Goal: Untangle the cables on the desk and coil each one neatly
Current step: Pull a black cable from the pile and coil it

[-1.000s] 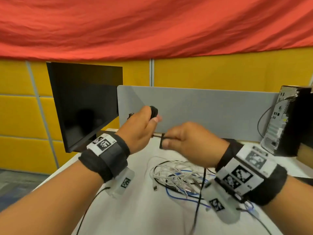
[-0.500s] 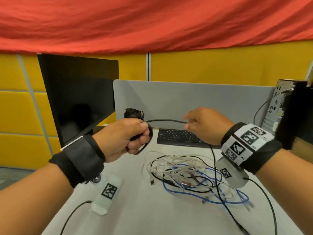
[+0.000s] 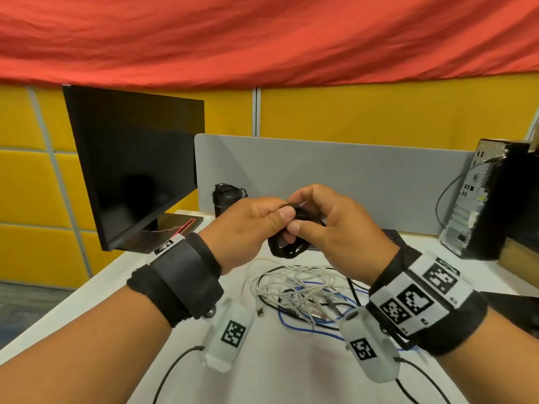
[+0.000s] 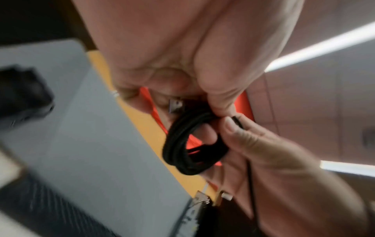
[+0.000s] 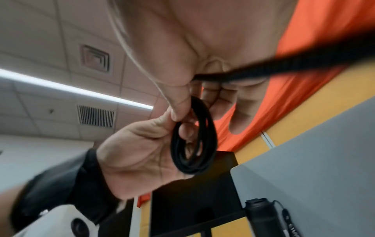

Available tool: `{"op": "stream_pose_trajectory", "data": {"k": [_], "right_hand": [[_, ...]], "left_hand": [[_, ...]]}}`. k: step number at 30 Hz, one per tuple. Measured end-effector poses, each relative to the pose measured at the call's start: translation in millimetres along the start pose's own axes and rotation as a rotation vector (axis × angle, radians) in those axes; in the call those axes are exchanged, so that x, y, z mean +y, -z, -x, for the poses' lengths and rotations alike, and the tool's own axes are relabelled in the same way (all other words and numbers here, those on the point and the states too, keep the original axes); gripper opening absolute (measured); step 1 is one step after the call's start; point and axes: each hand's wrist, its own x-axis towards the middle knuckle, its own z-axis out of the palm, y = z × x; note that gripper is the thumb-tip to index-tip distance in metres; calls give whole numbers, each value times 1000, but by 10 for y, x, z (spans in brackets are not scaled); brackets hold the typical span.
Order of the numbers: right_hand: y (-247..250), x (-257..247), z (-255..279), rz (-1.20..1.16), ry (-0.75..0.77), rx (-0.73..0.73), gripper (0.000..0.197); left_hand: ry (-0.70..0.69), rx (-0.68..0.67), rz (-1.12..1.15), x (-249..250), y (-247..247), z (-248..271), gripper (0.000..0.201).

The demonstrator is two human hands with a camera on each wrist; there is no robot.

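Each grip, left hand (image 3: 248, 225) and right hand (image 3: 335, 228), pinches the black cable coil (image 3: 288, 243) above the desk (image 3: 280, 374).

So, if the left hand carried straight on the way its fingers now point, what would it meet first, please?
The left hand points right, at the black coil it already pinches; just beyond that, probably the right hand, whose fingers touch the same coil.

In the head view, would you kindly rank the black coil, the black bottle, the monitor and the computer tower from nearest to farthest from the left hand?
1. Black coil: pinched in the left hand itself, shared with the right hand.
2. Black bottle: just behind the hand, by the grey divider.
3. Monitor: farther left, at the desk's back corner.
4. Computer tower: far right edge.
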Motion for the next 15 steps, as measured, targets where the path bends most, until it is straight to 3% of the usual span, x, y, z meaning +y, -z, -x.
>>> {"op": "stream_pose_trajectory", "data": {"k": [1,3,8,10,12,15], "right_hand": [[5,14,-9,33,6,-5,22],[34,36,-45,56,3,-40,19],[122,104,-124,-345,-84,-189,13],[130,137,-135,-473,-144,-203,15],[96,176,-156,-454,-172,-164,13],[37,209,-178,-334,-193,-100,13]], "left_hand": [[-23,13,-88,1,-4,-9,30],[29,33,-36,-7,-37,-30,33],[306,26,711,1,-183,-90,22],[374,-12,906,9,-185,-100,19],[416,-1,822,-27,-177,-99,20],[342,99,278,-93,-188,-72,23]]}}
